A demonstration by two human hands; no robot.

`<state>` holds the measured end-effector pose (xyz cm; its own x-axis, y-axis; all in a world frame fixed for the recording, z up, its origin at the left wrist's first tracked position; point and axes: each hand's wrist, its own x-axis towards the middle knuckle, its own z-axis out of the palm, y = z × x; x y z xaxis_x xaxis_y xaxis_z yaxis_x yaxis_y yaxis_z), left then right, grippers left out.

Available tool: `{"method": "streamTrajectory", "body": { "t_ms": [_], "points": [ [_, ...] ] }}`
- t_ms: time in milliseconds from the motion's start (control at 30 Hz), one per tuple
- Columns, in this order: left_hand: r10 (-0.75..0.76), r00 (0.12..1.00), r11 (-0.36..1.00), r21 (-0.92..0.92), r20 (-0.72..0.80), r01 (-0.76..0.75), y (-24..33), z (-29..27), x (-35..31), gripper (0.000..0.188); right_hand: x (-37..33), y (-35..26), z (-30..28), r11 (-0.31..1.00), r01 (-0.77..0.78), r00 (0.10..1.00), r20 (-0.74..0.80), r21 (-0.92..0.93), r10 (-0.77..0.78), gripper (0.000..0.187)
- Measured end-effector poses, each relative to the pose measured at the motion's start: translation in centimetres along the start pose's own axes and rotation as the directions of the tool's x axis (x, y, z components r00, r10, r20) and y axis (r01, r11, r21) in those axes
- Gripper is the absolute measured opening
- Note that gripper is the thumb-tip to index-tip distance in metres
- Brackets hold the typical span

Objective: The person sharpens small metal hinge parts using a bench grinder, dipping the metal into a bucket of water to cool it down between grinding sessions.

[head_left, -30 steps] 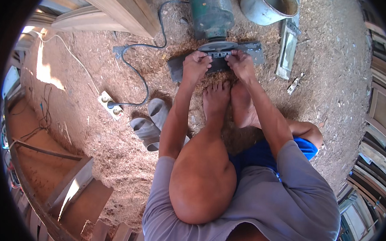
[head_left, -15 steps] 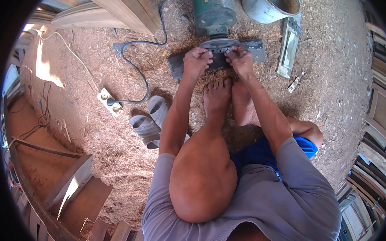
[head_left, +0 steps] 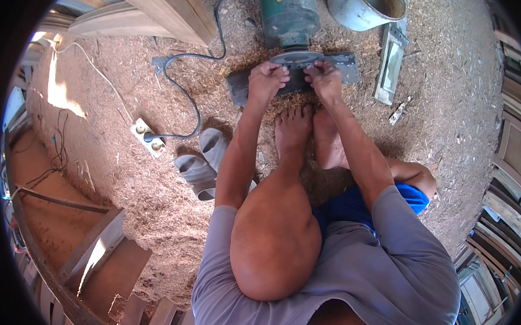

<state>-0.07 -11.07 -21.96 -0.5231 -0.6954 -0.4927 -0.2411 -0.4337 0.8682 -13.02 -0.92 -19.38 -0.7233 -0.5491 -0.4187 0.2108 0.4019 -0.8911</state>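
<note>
- Left hand (head_left: 267, 81): fingers bent, pinching the left end of a small metal strip (head_left: 296, 67).
- Right hand (head_left: 325, 78): same pinch, right end. Hands apart, strip spans the gap.
- Strip sits at the near edge of a round grinding wheel (head_left: 296, 57), above a dark flat plate (head_left: 238, 90) on the ground. Can't tell if strip touches wheel; detail too small.
- Wheel is on the near end of a green motor (head_left: 289, 16).
- Whitish bucket (head_left: 347, 10) right of motor; long narrow block (head_left: 388, 70) below bucket.
- Dark cable (head_left: 195, 101) loops left of the plate to a white power strip (head_left: 146, 138).
- Grey slippers (head_left: 196, 174) near the left forearm.
</note>
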Motion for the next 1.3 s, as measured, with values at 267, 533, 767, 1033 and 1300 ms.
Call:
{"method": "streamTrajectory", "body": {
  "t_ms": [267,533,767,1033,1300],
  "points": [
    [0.024,0.999,0.994,-0.107,-0.044,-0.029,-0.6,-0.4,-0.1,0.014,-0.1,0.3,0.6,1.000,0.004,1.000,-0.001,-0.018,-0.004,0.019],
    [0.018,0.999,0.996,-0.092,-0.041,-0.022,-0.3,-0.1,0.0,0.015,0.3,1.0,0.4,0.998,-0.018,1.000,0.002,0.063,0.018,0.019],
    [0.025,1.000,0.997,-0.074,-0.019,-0.027,-0.1,0.2,0.2,0.016,0.2,0.8,0.2,0.995,-0.034,0.999,-0.012,0.093,0.035,0.014],
    [0.058,0.997,0.988,-0.143,-0.043,-0.064,-0.1,-0.3,-0.2,0.012,0.7,1.6,0.7,0.998,0.014,1.000,0.006,0.054,-0.015,0.021],
    [0.053,0.998,0.985,-0.161,-0.030,-0.057,-0.4,-0.4,0.0,0.012,0.7,1.7,1.0,0.990,0.006,1.000,-0.011,0.141,-0.005,0.018]
  ]
}}
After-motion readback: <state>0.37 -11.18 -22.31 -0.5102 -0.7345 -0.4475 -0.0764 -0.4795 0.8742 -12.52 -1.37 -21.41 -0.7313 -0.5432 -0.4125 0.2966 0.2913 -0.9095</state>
